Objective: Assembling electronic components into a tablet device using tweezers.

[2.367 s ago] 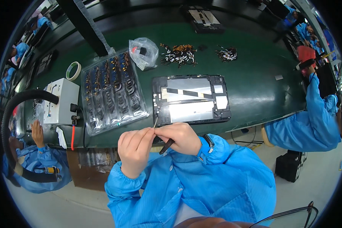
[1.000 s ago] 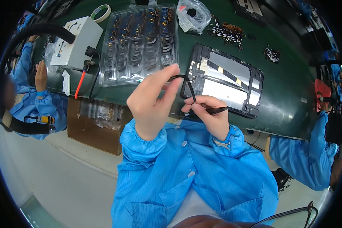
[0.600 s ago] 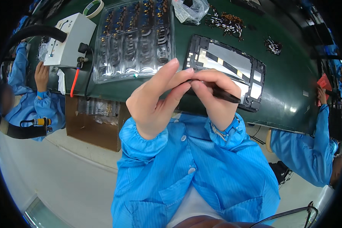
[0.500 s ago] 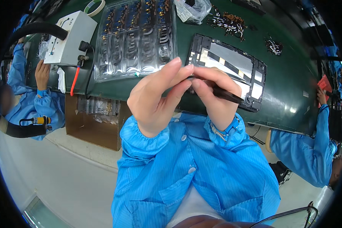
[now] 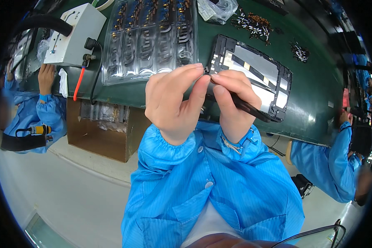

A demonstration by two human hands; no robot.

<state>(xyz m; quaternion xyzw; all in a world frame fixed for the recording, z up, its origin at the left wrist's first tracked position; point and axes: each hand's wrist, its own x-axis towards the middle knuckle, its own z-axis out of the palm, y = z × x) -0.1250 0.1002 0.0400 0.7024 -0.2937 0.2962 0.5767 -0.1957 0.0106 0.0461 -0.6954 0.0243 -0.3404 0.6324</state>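
Centrally, both of the person's hands are raised over the near edge of the green desk, their fingertips meeting. The left hand is closed in a pinch, thumb against forefinger, on a small dark piece, largely hidden by the fingers. The right hand is curled around a slim dark tool, whose rear end slants down to the right; its thumb and forefinger lie beside the same piece, though whether they grip it cannot be told. Just beyond the hands, a flat black-framed device with silvery inner panels lies open on the desk, turned at an angle. Left of it rests a clear plastic tray, its compartments filled with dark curved strips and boards. Further left stands a white box bearing a black hose, with an orange-red tube hanging in front. At the far side, a translucent bag lies near a larger heap of small parts; a smaller pile lies to its right.
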